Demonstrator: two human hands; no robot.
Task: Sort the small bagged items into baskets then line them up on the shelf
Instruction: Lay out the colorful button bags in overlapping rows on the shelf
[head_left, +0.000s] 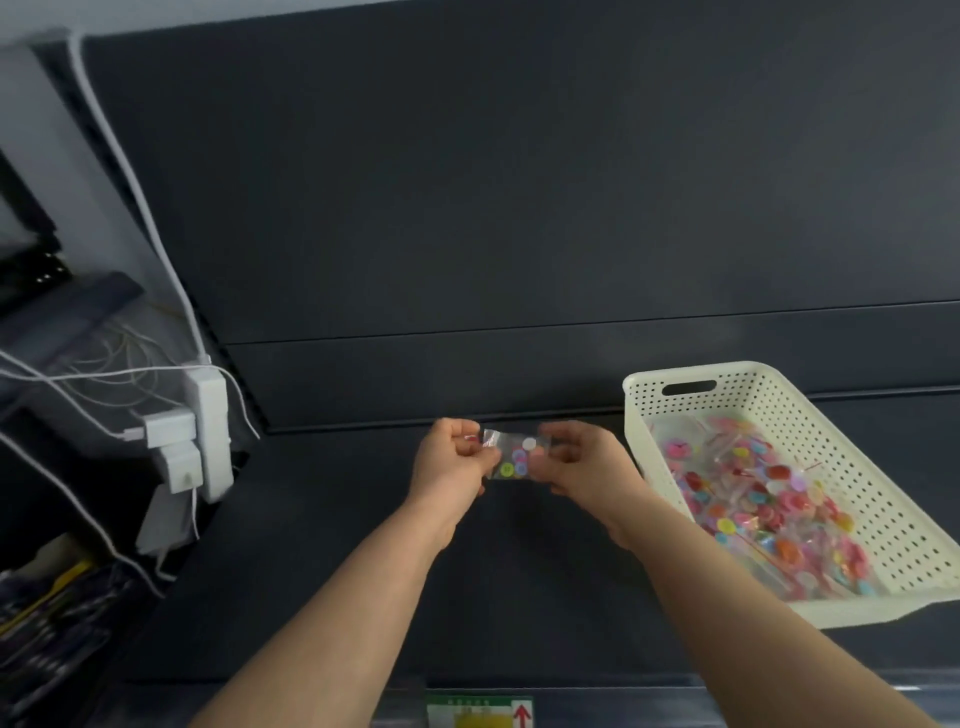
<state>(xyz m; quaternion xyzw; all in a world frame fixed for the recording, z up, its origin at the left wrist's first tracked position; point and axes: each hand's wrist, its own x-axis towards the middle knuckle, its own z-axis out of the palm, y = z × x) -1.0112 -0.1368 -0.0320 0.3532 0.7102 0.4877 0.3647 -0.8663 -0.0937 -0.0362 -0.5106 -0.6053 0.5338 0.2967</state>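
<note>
The shelf (311, 571) is matte dark grey, like the panel behind it. At its right edge sits a cream basket (644, 447), its walls patterned with rows of small round holes. The bags inside (769, 493) are clear, showing pink, red, yellow, orange and blue buttons. The clear bag (511, 456) over the shelf's middle holds white, lime, purple and what may be pink buttons. Beyond the left edge hangs a white power strip (210, 431).

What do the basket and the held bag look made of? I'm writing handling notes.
Basket: likely moulded plastic, matte cream, with regular perforations and a cut-out handle. Small bag, held by left hand and right hand: thin clear glossy film, seemingly plastic; coloured buttons show through.
</note>
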